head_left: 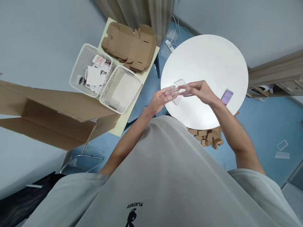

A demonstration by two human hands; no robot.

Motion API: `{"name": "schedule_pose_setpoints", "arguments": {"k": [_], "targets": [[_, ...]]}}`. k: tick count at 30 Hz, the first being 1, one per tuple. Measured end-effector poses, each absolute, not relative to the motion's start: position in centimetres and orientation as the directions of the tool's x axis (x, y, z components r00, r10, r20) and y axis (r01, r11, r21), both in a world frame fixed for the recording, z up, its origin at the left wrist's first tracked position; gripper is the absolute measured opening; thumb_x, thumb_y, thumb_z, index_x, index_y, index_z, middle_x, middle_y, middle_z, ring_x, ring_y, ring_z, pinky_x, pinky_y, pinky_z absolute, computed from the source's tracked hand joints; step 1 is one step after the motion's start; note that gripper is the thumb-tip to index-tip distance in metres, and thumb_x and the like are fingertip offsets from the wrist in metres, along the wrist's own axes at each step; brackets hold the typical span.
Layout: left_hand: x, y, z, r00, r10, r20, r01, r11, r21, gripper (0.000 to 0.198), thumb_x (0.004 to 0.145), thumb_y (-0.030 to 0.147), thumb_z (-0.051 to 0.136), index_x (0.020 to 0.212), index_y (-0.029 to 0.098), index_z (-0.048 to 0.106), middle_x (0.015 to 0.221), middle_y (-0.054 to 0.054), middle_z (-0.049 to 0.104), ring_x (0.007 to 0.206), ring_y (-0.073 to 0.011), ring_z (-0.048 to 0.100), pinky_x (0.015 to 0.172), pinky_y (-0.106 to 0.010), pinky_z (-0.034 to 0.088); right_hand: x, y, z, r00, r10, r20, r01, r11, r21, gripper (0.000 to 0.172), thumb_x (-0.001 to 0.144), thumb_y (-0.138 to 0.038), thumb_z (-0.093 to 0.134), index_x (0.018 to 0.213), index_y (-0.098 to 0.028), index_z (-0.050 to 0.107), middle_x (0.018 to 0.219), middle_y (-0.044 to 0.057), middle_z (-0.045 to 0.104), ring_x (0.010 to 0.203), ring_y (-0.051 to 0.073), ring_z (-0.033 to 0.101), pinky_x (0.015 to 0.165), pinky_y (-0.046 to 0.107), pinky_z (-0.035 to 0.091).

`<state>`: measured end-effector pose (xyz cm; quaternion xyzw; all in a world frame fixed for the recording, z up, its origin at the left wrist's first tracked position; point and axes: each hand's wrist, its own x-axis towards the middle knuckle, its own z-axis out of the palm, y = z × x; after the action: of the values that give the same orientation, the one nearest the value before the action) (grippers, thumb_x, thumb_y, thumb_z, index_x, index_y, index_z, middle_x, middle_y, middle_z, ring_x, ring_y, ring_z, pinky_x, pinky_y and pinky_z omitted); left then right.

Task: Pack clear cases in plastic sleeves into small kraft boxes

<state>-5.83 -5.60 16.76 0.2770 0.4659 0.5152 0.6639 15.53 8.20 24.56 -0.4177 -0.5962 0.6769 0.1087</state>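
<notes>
Over the near left part of the white round table [208, 60], both hands are at small clear plastic cases [180, 82] with rounded corners. My left hand [158, 101] is closed on them from the left, palm partly up. From the right, my right hand [201, 90] pinches the clear plastic between thumb and fingers. The transparent parts overlap, so I cannot tell how many pieces there are or whether they are joined. A purple phone-like object [227, 97], partly blurred, lies at the right of the table.
On a pale yellow side table [120, 124] stand two white baskets, one [75, 67] with cards and papers, another [139, 91] with clear pieces. Flattened cardboard boxes [130, 44] lie behind them. A large open carton [59, 97] is at left. Small brown boxes [208, 136] sit below the round table.
</notes>
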Motion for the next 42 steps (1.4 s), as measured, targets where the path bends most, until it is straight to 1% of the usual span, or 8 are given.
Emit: {"name": "schedule_pose_setpoints", "arguments": {"k": [7,11,19,24,27,33,37,42], "targets": [[-2.5,-2.4,17.5,0.089,0.932,-0.352,-0.396,0.357,0.846,0.073,0.096,0.023,0.069,0.168,0.031,0.057,0.167,-0.010,0.066,0.165,-0.0386,0.054,0.128,-0.064,0.052,19.2,10.9,22.2,-0.439,0.779,-0.447,0.295,-0.345,-0.891,0.060,0.092,-0.080,0.085,0.109,-0.023,0.078,0.112,0.013,0.086,0.108,0.030,0.085,0.092,0.049,0.077],[-1.7,-1.5,14.3,0.011,0.892,-0.453,-0.383,0.422,0.822,0.073,0.096,0.021,0.064,0.168,0.031,0.056,0.167,-0.009,0.065,0.163,-0.0367,0.056,0.125,-0.063,0.054,18.7,10.8,17.8,-0.435,0.724,-0.535,0.291,-0.449,-0.844,0.052,0.088,-0.068,0.095,0.106,-0.026,0.069,0.113,0.008,0.086,0.103,0.024,0.085,0.094,0.047,0.076],[-6.5,-6.1,7.7,-0.197,0.646,-0.738,-0.470,0.598,0.649,0.076,0.088,0.039,0.074,0.163,0.029,0.063,0.182,-0.009,0.051,0.167,-0.0311,0.051,0.131,-0.047,0.051,14.2,11.1,4.4,-0.283,0.574,-0.768,0.498,-0.597,-0.629,0.014,0.105,-0.028,0.073,0.102,-0.023,0.060,0.104,0.003,0.084,0.077,0.011,0.081,0.090,0.031,0.070],[-11.1,-10.4,8.2,-0.285,0.620,-0.731,-0.547,0.521,0.656,0.076,0.089,0.042,0.072,0.163,0.029,0.063,0.179,-0.009,0.055,0.167,-0.0309,0.052,0.130,-0.049,0.052,12.8,11.4,3.7,-0.137,0.764,-0.631,0.834,-0.255,-0.490,0.027,0.095,-0.042,0.082,0.093,-0.027,0.060,0.101,0.015,0.083,0.099,0.027,0.083,0.100,0.044,0.068],[-13.7,-12.0,8.8,-0.318,0.641,-0.699,-0.609,0.427,0.668,0.075,0.088,0.037,0.072,0.162,0.028,0.064,0.177,-0.010,0.058,0.167,-0.0311,0.053,0.131,-0.050,0.051,9.2,12.4,6.0,-0.250,0.899,-0.360,0.882,0.058,-0.467,0.032,0.093,-0.054,0.083,0.107,-0.028,0.072,0.132,0.028,0.077,0.130,0.042,0.077,0.117,0.057,0.060],[-18.3,-14.7,9.7,-0.372,0.659,-0.654,-0.700,0.262,0.664,0.065,0.092,0.036,0.071,0.157,0.030,0.067,0.175,-0.010,0.060,0.166,-0.0324,0.054,0.131,-0.053,0.051,-14.4,10.5,10.1,-0.831,0.533,-0.156,0.486,0.562,-0.669,0.039,0.110,-0.050,0.060,0.136,-0.023,0.072,0.144,0.017,0.075,0.143,0.039,0.068,0.126,0.061,0.054],[-20.2,-17.1,10.6,-0.379,0.657,-0.652,-0.758,0.185,0.626,0.062,0.093,0.034,0.068,0.154,0.029,0.067,0.173,-0.011,0.063,0.162,-0.0302,0.059,0.133,-0.052,0.050,-31.8,6.6,8.2,-0.921,0.302,-0.244,0.388,0.714,-0.583,0.031,0.109,-0.034,0.070,0.136,-0.019,0.073,0.150,0.017,0.072,0.146,0.038,0.064,0.132,0.058,0.050],[-21.7,-19.5,11.2,-0.388,0.652,-0.651,-0.794,0.122,0.596,0.069,0.088,0.030,0.069,0.157,0.027,0.063,0.174,-0.013,0.062,0.162,-0.0306,0.059,0.135,-0.052,0.047,-41.1,4.7,3.1,-0.750,0.468,-0.467,0.640,0.692,-0.334,0.030,0.102,-0.031,0.084,0.116,-0.006,0.072,0.149,0.029,0.067,0.146,0.035,0.066,0.126,0.049,0.054]]}}
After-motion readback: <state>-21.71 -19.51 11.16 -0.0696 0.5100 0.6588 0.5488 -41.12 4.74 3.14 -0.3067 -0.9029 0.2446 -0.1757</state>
